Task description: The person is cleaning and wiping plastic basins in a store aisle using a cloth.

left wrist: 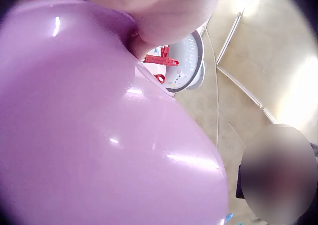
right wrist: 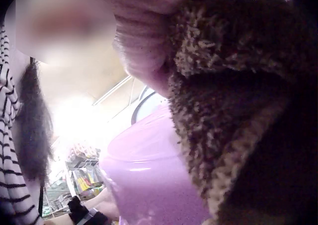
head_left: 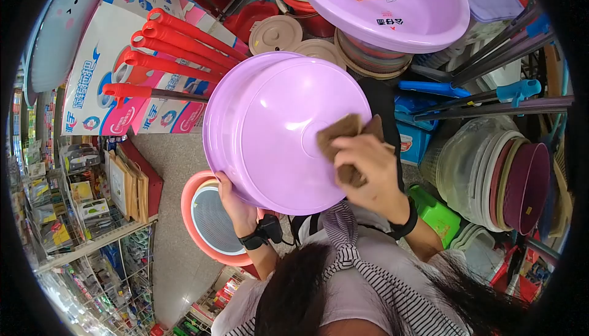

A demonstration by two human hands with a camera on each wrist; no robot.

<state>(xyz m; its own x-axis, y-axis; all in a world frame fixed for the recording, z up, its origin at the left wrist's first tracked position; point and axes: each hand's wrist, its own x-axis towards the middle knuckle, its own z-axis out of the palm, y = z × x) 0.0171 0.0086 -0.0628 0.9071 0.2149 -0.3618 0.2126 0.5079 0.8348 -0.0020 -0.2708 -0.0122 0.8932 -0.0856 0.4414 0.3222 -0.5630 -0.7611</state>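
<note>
A light purple plastic basin [head_left: 276,133] is held up in front of the body, its round underside facing the head camera. My left hand [head_left: 238,207] grips its rim at the lower left, thumb on the outer side and the other fingers hidden behind. In my right hand [head_left: 371,170] is a bunched brown cloth [head_left: 339,133], lying against the right part of the basin's base. Seen from the right wrist, the cloth [right wrist: 198,106] has a fuzzy, towel-like pile. The left wrist view is mostly filled by the basin's glossy wall [left wrist: 109,135].
Another purple basin [head_left: 423,11] tops a stack at the back. Red-handled poles [head_left: 184,47] lean by printed cartons [head_left: 101,90] at the left. Nested tubs [head_left: 491,176] and dustpans [head_left: 435,88] crowd the right. A pink-rimmed basket [head_left: 190,213] stands on the floor; shelves [head_left: 92,250] line the left.
</note>
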